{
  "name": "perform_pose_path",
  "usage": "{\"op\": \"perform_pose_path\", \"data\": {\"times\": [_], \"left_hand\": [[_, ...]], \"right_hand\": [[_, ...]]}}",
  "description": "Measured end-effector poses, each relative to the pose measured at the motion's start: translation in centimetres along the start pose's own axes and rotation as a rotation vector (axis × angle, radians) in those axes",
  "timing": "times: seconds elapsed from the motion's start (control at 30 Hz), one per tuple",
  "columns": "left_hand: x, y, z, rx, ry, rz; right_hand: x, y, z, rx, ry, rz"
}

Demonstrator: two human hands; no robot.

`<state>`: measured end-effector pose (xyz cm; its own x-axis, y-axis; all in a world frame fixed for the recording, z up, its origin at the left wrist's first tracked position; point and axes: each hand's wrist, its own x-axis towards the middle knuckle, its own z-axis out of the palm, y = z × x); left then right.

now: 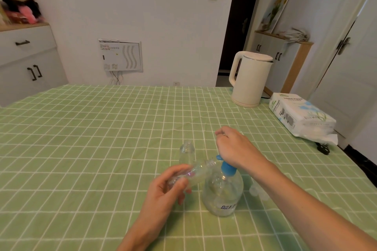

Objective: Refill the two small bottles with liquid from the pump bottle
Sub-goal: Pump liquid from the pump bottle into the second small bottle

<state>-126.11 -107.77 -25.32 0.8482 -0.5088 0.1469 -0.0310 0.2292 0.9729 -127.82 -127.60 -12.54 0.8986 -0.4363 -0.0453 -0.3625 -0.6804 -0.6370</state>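
Writing: the tissue pack (299,114) reads "TISSUE PAPER" along its top and side. The pump bottle (223,191) has a small blue-printed label low on its front, too blurred to read.
Pump bottle: clear and round-bodied, standing upright on the green checked tablecloth (102,138). It has a blue pump head (227,166) whose nozzle points left. The liquid inside is clear, and its level is hard to make out.
Held small bottle (199,172): clear plastic, just left of the pump bottle and lifted off the cloth. Its long axis is tilted, base down-left and open mouth up-right, with the mouth right at the pump nozzle. Its contents cannot be made out.
Left hand (169,187): left of the pump bottle, with fingers and thumb curled round the lower half of the held small bottle in a firm wrap.
Right hand (234,146): above and behind the pump bottle, with the wrist end of the hand resting on the pump head. The fingers bend down on the far side, and whether they hold anything cannot be told.
Second small bottle (186,152): clear, upright and uncapped, behind and to the left of the pump bottle. It looks empty.
Caps (259,191): small translucent pieces on the cloth just right of the pump bottle.
Kettle (250,79): cream, lid shut, far behind the pump bottle and to its right.
Tissue pack position: right of the kettle, well apart from the pump bottle.
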Motion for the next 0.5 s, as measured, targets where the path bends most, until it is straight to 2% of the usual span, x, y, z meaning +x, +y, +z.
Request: {"op": "perform_pose_path", "data": {"times": [0.23, 0.5], "left_hand": [[0.3, -0.1, 0.6, -0.259, -0.031, -0.085], [0.4, 0.0, 1.1, -0.283, -0.061, -0.110]], "right_hand": [[0.1, 0.2, 0.2, -0.007, 0.015, -0.002], [0.0, 0.2, 0.6, -0.065, -0.001, 0.021]]}}
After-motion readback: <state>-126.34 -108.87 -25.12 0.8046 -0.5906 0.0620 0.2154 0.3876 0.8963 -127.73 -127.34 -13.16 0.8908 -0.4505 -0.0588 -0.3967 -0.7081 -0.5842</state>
